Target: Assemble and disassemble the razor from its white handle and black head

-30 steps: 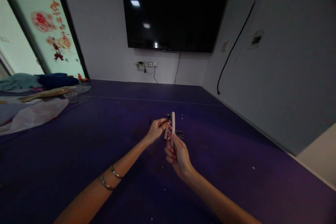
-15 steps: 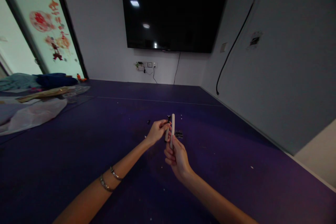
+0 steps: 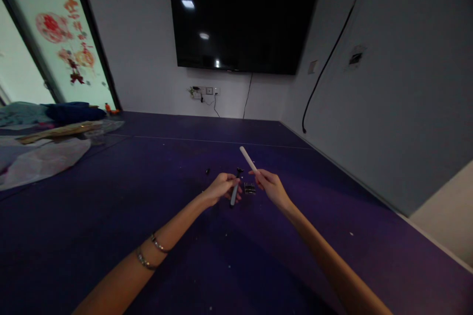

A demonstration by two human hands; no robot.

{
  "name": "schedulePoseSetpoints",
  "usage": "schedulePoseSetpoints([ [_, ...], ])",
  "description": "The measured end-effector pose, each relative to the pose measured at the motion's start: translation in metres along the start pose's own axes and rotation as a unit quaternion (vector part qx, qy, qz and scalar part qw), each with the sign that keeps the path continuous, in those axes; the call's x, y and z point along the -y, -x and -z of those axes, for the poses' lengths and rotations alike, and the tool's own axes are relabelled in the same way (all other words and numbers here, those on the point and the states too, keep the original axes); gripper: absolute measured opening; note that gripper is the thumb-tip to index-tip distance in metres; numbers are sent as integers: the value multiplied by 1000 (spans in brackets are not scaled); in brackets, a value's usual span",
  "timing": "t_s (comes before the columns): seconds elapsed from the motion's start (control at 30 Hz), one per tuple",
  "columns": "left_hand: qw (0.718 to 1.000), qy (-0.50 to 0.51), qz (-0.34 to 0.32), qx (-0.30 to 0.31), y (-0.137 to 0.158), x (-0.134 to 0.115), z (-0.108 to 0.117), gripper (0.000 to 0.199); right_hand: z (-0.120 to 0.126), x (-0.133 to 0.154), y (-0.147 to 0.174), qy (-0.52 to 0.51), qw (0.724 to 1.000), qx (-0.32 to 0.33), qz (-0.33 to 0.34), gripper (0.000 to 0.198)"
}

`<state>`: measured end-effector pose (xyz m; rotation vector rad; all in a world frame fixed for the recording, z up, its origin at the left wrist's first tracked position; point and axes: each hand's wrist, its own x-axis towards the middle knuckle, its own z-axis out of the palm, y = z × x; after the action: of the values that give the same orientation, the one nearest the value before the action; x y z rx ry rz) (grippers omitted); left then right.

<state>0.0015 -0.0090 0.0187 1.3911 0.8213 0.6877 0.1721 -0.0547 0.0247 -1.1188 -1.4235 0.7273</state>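
My left hand grips a razor with a grey handle and a small dark head at the far end. The handle points down toward me, between thumb and fingers. In my right hand is a long white stick with a rounded end, pinched near its lower end and tilted up to the left. The stick and razor are apart. A small dark, slotted piece lies on the purple surface between and just below the hands. Its exact kind is too small to tell.
A small black piece lies left of my hands, with white specks scattered about. Plastic bags and blue cloth are piled at the left. A television hangs on the far wall; a black cable dangles at the right.
My right hand has moved right and up with the white stick, away from the razor. The stick now leans left instead of standing upright. My left hand keeps the razor, lowered slightly.
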Motion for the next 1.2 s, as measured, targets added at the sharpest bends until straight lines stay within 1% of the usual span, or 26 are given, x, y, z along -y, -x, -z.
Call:
schedulePoseSetpoints([
  [0.1, 999, 11, 46, -1, 2, -2, -1, 13, 16, -15, -7, 125, 992, 12, 12, 43],
  [0.2, 996, 28, 82, -7, 2, -3, 0, 14, 24, -22, -9, 230, 973, 32, 4, 49],
  [0.27, 994, 38, 104, -3, 1, -2, 1, 15, 29, -23, -9, 283, 959, 35, 0, 51],
  [0.33, 992, 44, 121, 8, 1, -2, 2, 15, 32, -23, -10, 310, 950, 39, -1, 52],
  [0.53, 987, 37, 144, 61, 2, -1, 2, 15, 32, -26, -10, 325, 942, 80, 5, 51],
  [0.6, 986, 32, 148, 65, 2, 0, 3, 15, 32, -28, -11, 335, 939, 83, 3, 50],
  [0.73, 986, 26, 151, 62, 1, 3, 4, 14, 38, -31, -13, 358, 932, 63, -1, 45],
  [0.93, 984, 13, 162, 71, -1, 7, 2, 13, 39, -32, -12, 339, 933, 122, 8, 50],
  [1.1, 980, -7, 168, 110, 0, 10, 3, 15, 37, -31, -12, 349, 931, 104, 5, 49],
  [1.2, 980, -3, 158, 121, 1, 10, 3, 15, 39, -30, -13, 334, 934, 124, 8, 48],
])
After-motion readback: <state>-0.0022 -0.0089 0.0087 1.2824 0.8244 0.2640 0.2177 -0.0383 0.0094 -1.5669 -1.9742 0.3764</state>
